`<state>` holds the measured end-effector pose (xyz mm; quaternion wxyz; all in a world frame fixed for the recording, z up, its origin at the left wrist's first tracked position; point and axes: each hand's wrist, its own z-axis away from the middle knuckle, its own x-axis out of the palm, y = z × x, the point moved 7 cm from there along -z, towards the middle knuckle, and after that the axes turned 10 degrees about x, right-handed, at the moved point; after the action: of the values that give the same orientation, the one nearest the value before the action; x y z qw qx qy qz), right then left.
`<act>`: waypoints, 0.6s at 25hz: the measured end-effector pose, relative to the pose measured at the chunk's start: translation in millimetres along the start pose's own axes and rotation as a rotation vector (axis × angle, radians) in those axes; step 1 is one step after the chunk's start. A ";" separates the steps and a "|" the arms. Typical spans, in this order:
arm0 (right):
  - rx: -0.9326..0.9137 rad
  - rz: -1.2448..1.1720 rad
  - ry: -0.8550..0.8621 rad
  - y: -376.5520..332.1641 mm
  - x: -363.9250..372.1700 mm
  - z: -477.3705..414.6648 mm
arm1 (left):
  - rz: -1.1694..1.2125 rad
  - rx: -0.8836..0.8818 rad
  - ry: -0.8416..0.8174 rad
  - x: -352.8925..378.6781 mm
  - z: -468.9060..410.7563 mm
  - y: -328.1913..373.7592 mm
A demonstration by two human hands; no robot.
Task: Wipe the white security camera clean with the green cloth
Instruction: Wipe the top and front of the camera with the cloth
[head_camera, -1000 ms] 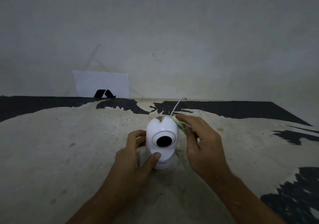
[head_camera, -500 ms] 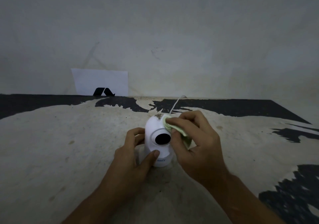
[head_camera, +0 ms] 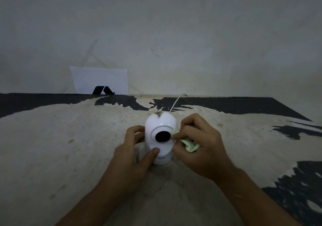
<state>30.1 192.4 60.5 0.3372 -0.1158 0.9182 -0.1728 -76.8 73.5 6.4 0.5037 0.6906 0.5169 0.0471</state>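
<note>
Bare room: stained wall (head_camera: 174, 25), worn tabletop (head_camera: 52, 147).

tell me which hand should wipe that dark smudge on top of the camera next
Right. The right hand already holds the cloth beside the camera, just below the smudge; the left hand steadies the base.

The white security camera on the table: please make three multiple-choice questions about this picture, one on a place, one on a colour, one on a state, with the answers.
1. Where is the dark dirt on the security camera?
A. on its top
B. on the lens
C. on its base

2. What colour is the cloth?
A. red
B. pale green
C. black

3. How does the camera stand?
A. lying on its side
B. lifted off the table
C. upright on the table

Answers: 1 A, a dark smudge sits on the dome's crown. 2 B, pale green shows in the right hand. 3 C, its base rests on the surface while the left hand steadies it.
</note>
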 end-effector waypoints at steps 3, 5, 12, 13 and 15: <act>-0.021 0.031 -0.012 -0.3 -0.3 1.3 | 0.005 0.002 -0.003 0.8 0.7 -0.4; -0.014 -0.009 0.066 -2.7 -6.0 -2.5 | -0.002 0.018 -0.004 0.9 0.1 -0.6; -0.026 -0.001 -0.194 11.4 11.6 5.4 | -0.010 0.011 0.009 0.8 0.6 -3.1; -0.011 -0.041 -0.183 12.4 9.3 3.7 | -0.010 0.009 0.011 0.7 0.5 -2.9; 0.040 -0.151 -0.064 13.4 -2.1 -3.0 | -0.009 0.009 0.009 1.0 0.2 -2.6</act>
<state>28.5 206.0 58.5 0.3547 -0.1834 0.8919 -0.2125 -78.0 74.0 3.9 0.4984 0.6905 0.5223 0.0456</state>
